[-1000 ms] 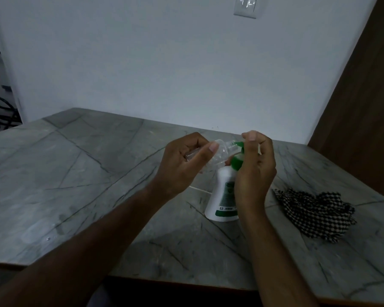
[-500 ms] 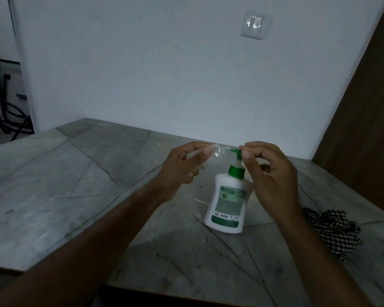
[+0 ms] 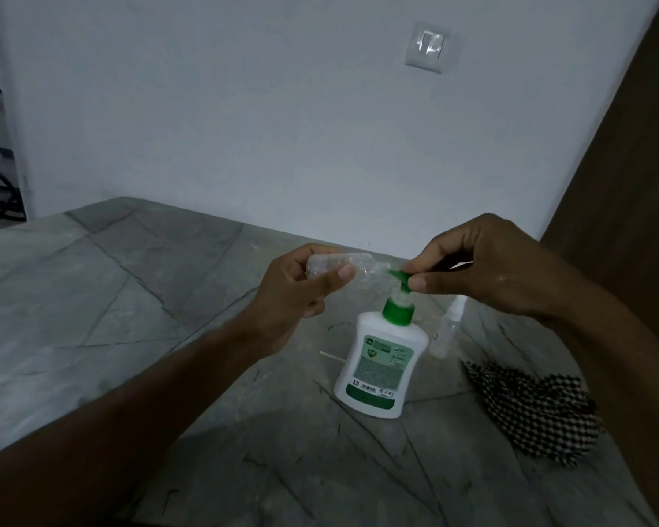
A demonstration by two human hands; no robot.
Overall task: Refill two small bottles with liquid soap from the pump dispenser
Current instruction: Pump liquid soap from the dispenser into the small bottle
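Left hand (image 3: 301,287) holds the clear small bottle (image 3: 343,268) on its side, long axis level, mouth pointing right against the green pump nozzle (image 3: 399,276). Right hand's (image 3: 484,264) grip pinches the pump head, thumb below. Since a second ago the right hand has lifted clear, revealing a second small bottle (image 3: 449,329) upright behind the white dispenser (image 3: 381,363) on the counter (image 3: 130,298). Held bottle looks empty.

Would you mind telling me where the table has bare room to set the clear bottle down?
The table is bare left of the soap dispenser and along the near edge. It is crowded right of it: a small bottle and checkered cloth.
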